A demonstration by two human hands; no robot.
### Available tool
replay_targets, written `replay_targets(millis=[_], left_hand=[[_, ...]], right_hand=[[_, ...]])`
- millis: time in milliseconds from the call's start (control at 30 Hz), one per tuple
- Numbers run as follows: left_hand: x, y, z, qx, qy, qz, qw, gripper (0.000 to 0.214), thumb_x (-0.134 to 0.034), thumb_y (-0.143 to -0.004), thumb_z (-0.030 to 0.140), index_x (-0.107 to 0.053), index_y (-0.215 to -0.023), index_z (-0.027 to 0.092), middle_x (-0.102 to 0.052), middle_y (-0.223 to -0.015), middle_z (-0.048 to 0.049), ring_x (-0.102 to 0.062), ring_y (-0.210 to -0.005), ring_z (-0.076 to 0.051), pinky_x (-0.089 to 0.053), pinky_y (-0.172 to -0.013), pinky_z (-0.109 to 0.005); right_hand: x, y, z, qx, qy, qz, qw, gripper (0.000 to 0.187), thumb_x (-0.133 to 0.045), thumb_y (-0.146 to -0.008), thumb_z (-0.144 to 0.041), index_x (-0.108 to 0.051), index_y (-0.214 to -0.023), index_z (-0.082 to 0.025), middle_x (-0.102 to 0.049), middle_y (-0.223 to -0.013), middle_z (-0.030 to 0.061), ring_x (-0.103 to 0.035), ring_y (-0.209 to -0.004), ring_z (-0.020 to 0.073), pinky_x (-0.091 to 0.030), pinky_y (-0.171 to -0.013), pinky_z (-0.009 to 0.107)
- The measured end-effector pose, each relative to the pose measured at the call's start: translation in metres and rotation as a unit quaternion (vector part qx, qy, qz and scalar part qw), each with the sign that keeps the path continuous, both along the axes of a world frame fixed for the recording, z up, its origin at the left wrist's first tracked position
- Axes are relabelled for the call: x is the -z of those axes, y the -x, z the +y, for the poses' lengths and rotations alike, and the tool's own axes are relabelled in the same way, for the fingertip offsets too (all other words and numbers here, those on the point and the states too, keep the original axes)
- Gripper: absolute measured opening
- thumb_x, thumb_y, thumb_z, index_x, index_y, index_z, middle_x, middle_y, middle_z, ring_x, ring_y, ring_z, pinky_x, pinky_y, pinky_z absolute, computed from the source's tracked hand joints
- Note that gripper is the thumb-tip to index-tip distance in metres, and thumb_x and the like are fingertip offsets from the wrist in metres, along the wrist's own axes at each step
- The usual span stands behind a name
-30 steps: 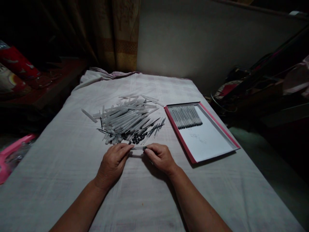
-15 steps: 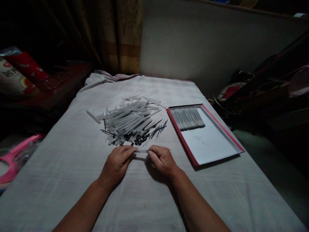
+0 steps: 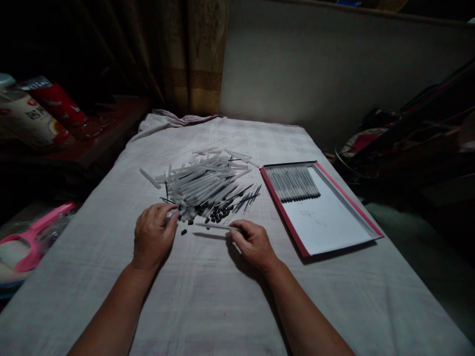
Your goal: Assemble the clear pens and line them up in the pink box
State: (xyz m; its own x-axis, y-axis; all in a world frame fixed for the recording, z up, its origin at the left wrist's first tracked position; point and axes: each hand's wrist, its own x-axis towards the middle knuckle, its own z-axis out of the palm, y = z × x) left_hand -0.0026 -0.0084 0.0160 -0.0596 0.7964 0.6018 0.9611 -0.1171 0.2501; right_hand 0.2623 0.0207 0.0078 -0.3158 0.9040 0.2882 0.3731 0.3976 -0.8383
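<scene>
My right hand (image 3: 254, 242) pinches one end of a slim pen barrel (image 3: 213, 226), which points left just above the cloth. At the near left edge of a pile of translucent white pen barrels (image 3: 200, 183), my left hand (image 3: 156, 232) has its thumb and fingers drawn together. What lies between those fingertips, if anything, I cannot make out. Small black caps (image 3: 218, 213) are heaped at the near side of the pile. Dark thin refills (image 3: 245, 201) lie to its right. A row of pens with black ends (image 3: 293, 184) fills the far left part of a shallow red-edged box lid (image 3: 326, 227).
A white cloth (image 3: 208, 296) covers the table. On a dark side table (image 3: 118, 111) at the left stand a labelled jar (image 3: 35, 123) and a red container (image 3: 59, 106). A pink plastic handle (image 3: 40, 232) shows beyond the left edge. Behind hangs a curtain (image 3: 206, 59).
My left hand has let go of the pen barrel's left end and moved left to the pile. My right hand still holds the barrel. Loose black caps now show near the pile's front.
</scene>
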Motion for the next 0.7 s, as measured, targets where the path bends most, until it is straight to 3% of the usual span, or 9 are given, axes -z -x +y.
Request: replay_targets(millis=[67, 200, 400, 500, 700], left_hand=[[0.0041, 0.0095, 0.0026, -0.028, 0.027, 0.016, 0.999, 0.023, -0.054, -0.095, 0.038, -0.07, -0.1, 0.021, -0.07, -0.098, -0.0095, -0.064, -0.091, -0.027, -0.048, -0.081, -0.04], [0.0081, 0.0105, 0.0031, -0.021, 0.063, 0.012, 0.998, 0.028, -0.055, -0.094, 0.043, -0.073, -0.099, 0.022, -0.071, -0.101, -0.0096, -0.065, -0.092, -0.027, -0.048, -0.08, -0.039], [0.0055, 0.0038, 0.0023, -0.007, 0.086, 0.005, 0.996, 0.028, -0.054, -0.093, 0.041, -0.076, -0.1, 0.023, -0.071, -0.103, -0.0106, -0.066, -0.093, -0.029, -0.049, -0.079, -0.042], [0.0056, 0.0033, 0.0014, -0.006, 0.084, 0.001, 0.996, 0.028, -0.054, -0.094, 0.041, -0.076, -0.094, 0.024, -0.071, -0.101, -0.0093, -0.066, -0.092, -0.028, -0.049, -0.079, -0.041], [0.0013, 0.0023, -0.0019, 0.036, 0.046, -0.099, 0.993, 0.031, -0.053, -0.096, 0.046, -0.073, -0.097, 0.023, -0.073, -0.098, -0.0073, -0.067, -0.092, -0.024, -0.053, -0.086, -0.039]], right_hand=[[-0.0016, -0.0003, 0.0003, 0.009, 0.025, 0.004, 1.0, 0.017, -0.057, -0.084, -0.026, -0.072, -0.088, -0.017, -0.073, -0.076, 0.0041, -0.066, -0.067, 0.0161, -0.052, -0.065, 0.026], [-0.0027, 0.0003, 0.0002, 0.019, 0.064, 0.008, 0.998, 0.018, -0.056, -0.083, -0.026, -0.071, -0.089, -0.017, -0.068, -0.069, 0.0002, -0.058, -0.056, 0.0126, -0.047, -0.055, 0.023], [0.0004, 0.0007, 0.0009, 0.014, 0.035, 0.027, 0.999, 0.025, -0.056, -0.083, -0.024, -0.077, -0.096, -0.018, -0.078, -0.087, 0.0075, -0.072, -0.078, 0.02, -0.057, -0.072, 0.03], [0.0019, 0.0011, 0.0007, 0.014, 0.037, 0.046, 0.998, 0.025, -0.058, -0.083, -0.025, -0.079, -0.095, -0.02, -0.078, -0.087, 0.0081, -0.073, -0.078, 0.0206, -0.058, -0.074, 0.032], [0.0002, -0.0009, 0.0027, 0.03, 0.14, 0.133, 0.981, 0.026, -0.064, -0.081, -0.035, -0.079, -0.092, -0.017, -0.071, -0.068, 0.0041, -0.064, -0.059, 0.0151, -0.052, -0.054, 0.025]])
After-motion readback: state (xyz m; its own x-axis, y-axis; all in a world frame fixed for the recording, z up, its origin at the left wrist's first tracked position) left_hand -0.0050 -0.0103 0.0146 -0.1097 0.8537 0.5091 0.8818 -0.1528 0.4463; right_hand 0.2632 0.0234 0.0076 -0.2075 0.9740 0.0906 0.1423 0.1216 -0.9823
